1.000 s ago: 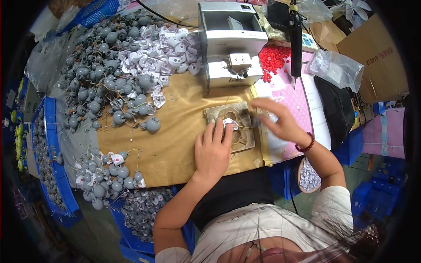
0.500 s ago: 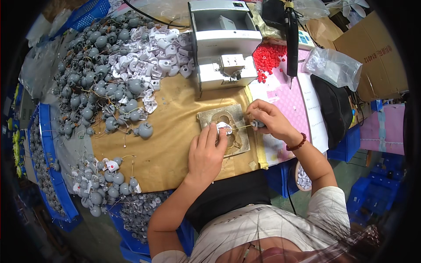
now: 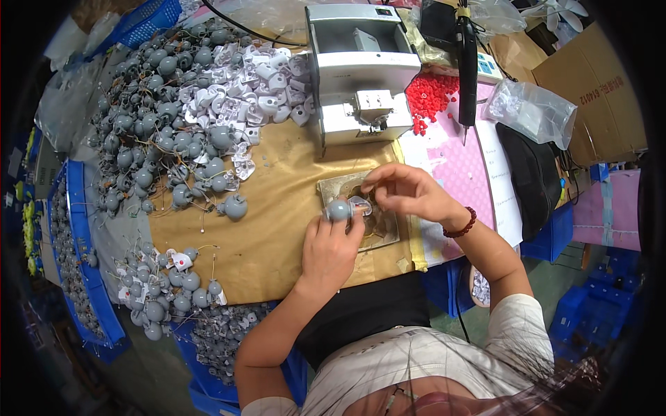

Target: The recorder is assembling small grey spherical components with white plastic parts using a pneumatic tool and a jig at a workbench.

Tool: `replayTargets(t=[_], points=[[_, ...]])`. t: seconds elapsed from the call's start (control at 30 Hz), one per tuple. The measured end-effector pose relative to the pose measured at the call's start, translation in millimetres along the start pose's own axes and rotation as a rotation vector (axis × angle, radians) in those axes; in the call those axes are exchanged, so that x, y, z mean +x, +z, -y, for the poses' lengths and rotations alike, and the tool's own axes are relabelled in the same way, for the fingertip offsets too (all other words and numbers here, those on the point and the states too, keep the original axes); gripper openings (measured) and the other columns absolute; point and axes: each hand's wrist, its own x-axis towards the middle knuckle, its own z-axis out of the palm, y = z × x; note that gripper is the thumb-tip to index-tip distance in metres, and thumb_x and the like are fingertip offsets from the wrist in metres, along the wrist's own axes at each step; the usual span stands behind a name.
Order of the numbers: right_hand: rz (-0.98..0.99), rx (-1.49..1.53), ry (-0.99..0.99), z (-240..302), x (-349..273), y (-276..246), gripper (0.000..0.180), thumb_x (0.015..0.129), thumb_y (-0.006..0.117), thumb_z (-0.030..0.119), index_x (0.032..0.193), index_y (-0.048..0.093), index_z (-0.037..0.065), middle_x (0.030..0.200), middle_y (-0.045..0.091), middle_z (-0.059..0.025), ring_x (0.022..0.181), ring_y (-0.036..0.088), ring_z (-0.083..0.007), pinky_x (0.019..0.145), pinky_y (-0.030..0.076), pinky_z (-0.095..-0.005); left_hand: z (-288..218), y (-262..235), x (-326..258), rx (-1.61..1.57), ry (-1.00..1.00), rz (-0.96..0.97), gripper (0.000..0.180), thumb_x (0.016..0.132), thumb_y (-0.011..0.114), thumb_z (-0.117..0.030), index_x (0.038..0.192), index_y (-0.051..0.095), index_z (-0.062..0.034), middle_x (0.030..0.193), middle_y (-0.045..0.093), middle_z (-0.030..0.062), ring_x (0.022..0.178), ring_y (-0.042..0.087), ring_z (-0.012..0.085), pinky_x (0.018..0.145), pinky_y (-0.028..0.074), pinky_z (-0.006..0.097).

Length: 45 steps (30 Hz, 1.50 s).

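Note:
My left hand (image 3: pixel 329 255) grips a grey ball-shaped part (image 3: pixel 338 210) between thumb and fingers, over the left side of a square metal fixture plate (image 3: pixel 383 240). A white plastic piece (image 3: pixel 360 206) sits beside the ball at my left fingertips. Whether the two are joined is hard to see. Just right of them, my right hand (image 3: pixel 411 196) hovers above the plate with its fingers bent and the thumb close to the index finger. Anything in that pinch is too small to make out. The plate has rounded recesses, partly covered by my hands.
Grey balls with wires (image 3: pixel 142 125) and white plastic parts (image 3: pixel 243 90) heap at the left. A metal machine (image 3: pixel 364 76) stands behind the plate. Right of it are small red pieces (image 3: pixel 431 97) and a hanging black screwdriver (image 3: pixel 467 76). More grey balls (image 3: pixel 182 281) lie near left.
The grey part has gone from my right hand to my left, where the ball now shows above the fingers. My right hand has moved left over the plate.

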Motion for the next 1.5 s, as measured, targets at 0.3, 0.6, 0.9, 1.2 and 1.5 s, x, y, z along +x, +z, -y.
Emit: replayTargets(t=[0.3,0.6,0.9,1.2,1.5], points=[[-0.039,-0.894,-0.204,23.8,41.9,27.2,0.038,0.091,0.066,0.015,0.127,0.062,0.005,0.1,0.067,-0.0186,0.087,0.066,-0.0337,0.074,0.052,-0.0399,-0.7,1.4,3.0,-0.058,-0.008,-0.04,0.034,0.08,0.064,-0.008,0.113,0.065,-0.0028,0.123,0.059,0.0168,0.117,0.057,0.0326,0.088,0.047,0.041],[0.567,-1.121,-0.053,24.4,95.7,28.3,0.032,0.089,0.067,0.019,0.12,0.068,0.01,0.108,0.066,-0.0143,0.098,0.064,-0.0353,0.082,0.051,-0.043,-1.3,2.1,1.2,-0.009,-0.003,-0.02,0.033,0.08,0.062,-0.008,0.112,0.065,-0.0033,0.103,0.057,0.0133,0.098,0.057,0.0298,0.084,0.047,0.04],[0.232,-0.356,0.042,46.6,68.3,3.6,0.045,0.09,0.065,-0.002,0.135,0.055,0.002,0.127,0.062,-0.0096,0.109,0.064,-0.0187,0.096,0.053,-0.0327,-0.3,2.4,-0.7,-0.039,-0.027,-0.062,0.034,0.082,0.06,-0.008,0.115,0.066,-0.0031,0.122,0.061,0.0176,0.117,0.058,0.0306,0.088,0.047,0.04],[0.073,0.063,0.08,20.2,26.8,-29.2,0.036,0.088,0.069,-0.005,0.122,0.06,0.001,0.114,0.065,-0.0082,0.104,0.068,-0.0194,0.089,0.057,-0.0325,2.1,3.0,-0.8,-0.045,-0.016,-0.051,0.038,0.082,0.061,-0.006,0.119,0.066,-0.003,0.126,0.062,0.019,0.116,0.059,0.031,0.089,0.049,0.04],[-0.109,0.072,0.235,29.3,17.1,-19.1,0.031,0.089,0.071,-0.001,0.118,0.059,0.001,0.107,0.067,-0.0109,0.079,0.069,-0.014,0.071,0.06,-0.027,0.7,2.0,0.2,-0.048,-0.018,-0.04,0.036,0.082,0.062,-0.007,0.117,0.066,-0.0033,0.125,0.062,0.0187,0.117,0.059,0.0309,0.089,0.048,0.04]])
